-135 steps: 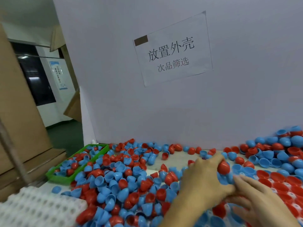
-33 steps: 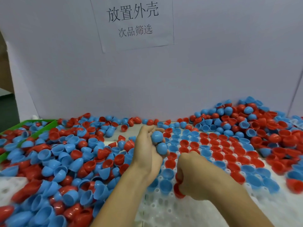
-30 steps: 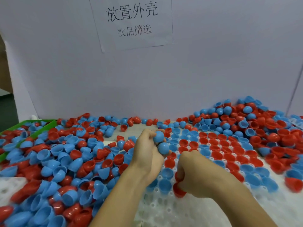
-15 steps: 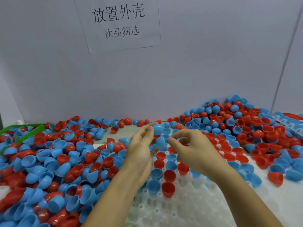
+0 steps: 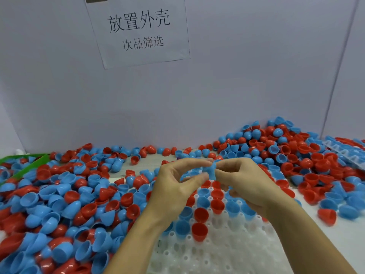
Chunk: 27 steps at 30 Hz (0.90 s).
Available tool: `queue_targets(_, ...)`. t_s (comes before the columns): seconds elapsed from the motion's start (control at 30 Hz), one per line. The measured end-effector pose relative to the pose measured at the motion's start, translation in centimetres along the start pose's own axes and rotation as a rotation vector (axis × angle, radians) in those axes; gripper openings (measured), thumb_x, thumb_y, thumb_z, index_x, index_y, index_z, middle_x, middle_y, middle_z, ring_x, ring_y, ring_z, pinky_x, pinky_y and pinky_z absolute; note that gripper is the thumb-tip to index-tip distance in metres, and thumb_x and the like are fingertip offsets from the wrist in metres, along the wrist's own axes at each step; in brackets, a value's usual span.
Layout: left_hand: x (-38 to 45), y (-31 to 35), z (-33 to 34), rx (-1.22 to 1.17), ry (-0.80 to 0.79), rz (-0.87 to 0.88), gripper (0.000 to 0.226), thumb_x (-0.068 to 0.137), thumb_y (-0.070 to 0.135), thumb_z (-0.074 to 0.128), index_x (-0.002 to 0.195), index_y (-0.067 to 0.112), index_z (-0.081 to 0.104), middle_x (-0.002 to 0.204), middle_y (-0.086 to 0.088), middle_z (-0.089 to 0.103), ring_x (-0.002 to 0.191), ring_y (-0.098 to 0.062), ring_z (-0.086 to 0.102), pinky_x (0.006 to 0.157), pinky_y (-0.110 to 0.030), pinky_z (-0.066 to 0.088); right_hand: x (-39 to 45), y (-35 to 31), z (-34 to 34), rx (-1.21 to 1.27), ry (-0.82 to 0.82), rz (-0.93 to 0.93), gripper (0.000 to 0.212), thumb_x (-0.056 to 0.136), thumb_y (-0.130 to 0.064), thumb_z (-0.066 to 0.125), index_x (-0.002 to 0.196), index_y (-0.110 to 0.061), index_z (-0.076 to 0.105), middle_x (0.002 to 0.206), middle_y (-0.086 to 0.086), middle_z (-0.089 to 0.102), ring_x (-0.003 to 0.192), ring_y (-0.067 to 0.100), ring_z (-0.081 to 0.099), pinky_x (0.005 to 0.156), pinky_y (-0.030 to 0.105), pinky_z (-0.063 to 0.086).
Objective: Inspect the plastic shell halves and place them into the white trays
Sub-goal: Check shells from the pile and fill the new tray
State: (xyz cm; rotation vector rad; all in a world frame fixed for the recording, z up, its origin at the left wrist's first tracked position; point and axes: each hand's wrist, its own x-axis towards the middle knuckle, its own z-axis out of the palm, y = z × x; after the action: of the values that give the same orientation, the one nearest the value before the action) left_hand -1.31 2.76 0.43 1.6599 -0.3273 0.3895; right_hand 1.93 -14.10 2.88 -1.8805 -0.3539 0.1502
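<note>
A blue shell half [image 5: 211,171] sits just above the centre of the frame, raised over the white tray [image 5: 221,252] and pinched between both hands. It looks like thin moulded plastic, so I judge it very light, fairly stiff at the rim but able to flex under a hard squeeze, and smooth enough to slip. A light pinch across the rim or on opposite sides of the dome suits it best.

The left hand [image 5: 173,186] holds it from the left with thumb and forefinger curled onto it; the right hand [image 5: 243,180] pinches it from the right, its other fingers loosely curled below. The shell is blurred, so which way its opening faces cannot be told.

Below the hands, the tray's far rows already hold red and blue halves, while the near sockets at lower centre show bare. Loose red and blue shells [image 5: 65,204] lie heaped across the left and right of the frame. A green bin [image 5: 23,165] shows at the left edge, and a paper sign [image 5: 138,30] hangs on the wall at the top.
</note>
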Motion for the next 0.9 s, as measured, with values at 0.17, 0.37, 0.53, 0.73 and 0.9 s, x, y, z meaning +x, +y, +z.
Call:
queue_targets(0.17,0.4,-0.6,0.4,-0.223,0.097,-0.324,0.044,0.075,0.036,0.072,0.113,0.015,0.069,0.100,-0.008,0.077,0.088,-0.020,0.076,0.071,-0.027,0.061,0.3,0.0,0.8,-0.181,0.066,-0.153,0.014,0.089,-0.019,0.071,0.081,-0.029,0.075,0.077,-0.011,0.072,0.071,0.001,0.066,0.063,0.016,0.054)
queue_targets(0.37,0.6,-1.1,-0.1,-0.354,0.088,-0.435,0.040,0.076,0.029,0.073,0.111,0.009,0.068,0.091,-0.008,0.078,0.084,-0.023,0.077,0.070,-0.028,0.060,0.2,-0.2,1.2,-0.365,0.136,-0.248,0.018,0.087,-0.024,0.074,0.072,-0.032,0.070,0.078,-0.012,0.071,0.073,0.004,0.065,0.062,0.018,0.053)
queue_targets(0.53,0.8,-2.0,-0.4,-0.136,0.245,-0.414,0.013,0.093,0.023,0.070,0.101,0.013,0.070,0.074,0.000,0.075,0.070,-0.016,0.074,0.065,-0.025,0.059,-0.6,-1.0,0.0,-0.744,-0.111,-0.052,0.020,0.086,-0.028,0.075,0.080,-0.009,0.075,0.079,0.009,0.073,0.066,0.023,0.066,0.063,0.038,0.060)
queue_targets(0.73,0.8,-2.1,-0.9,0.004,0.297,-0.376,0.008,0.097,0.021,0.065,0.097,0.016,0.071,0.075,-0.001,0.073,0.068,-0.012,0.072,0.067,-0.027,0.062,-1.5,-1.0,2.9,-1.040,-0.327,0.169,0.022,0.083,-0.020,0.078,0.098,-0.016,0.062,0.090,-0.002,0.063,0.083,0.016,0.064,0.081,0.032,0.059)
queue_targets(0.9,0.6,-2.6,-1.0,0.227,0.254,-0.270,0.011,0.098,0.022,0.063,0.090,0.027,0.070,0.084,0.006,0.072,0.080,-0.007,0.070,0.073,-0.025,0.061,-1.4,-1.2,3.4,-1.075,-0.293,0.193,0.032,0.082,-0.022,0.079,0.093,-0.022,0.048,0.089,-0.004,0.057,0.079,0.014,0.059,0.084,0.035,0.057)
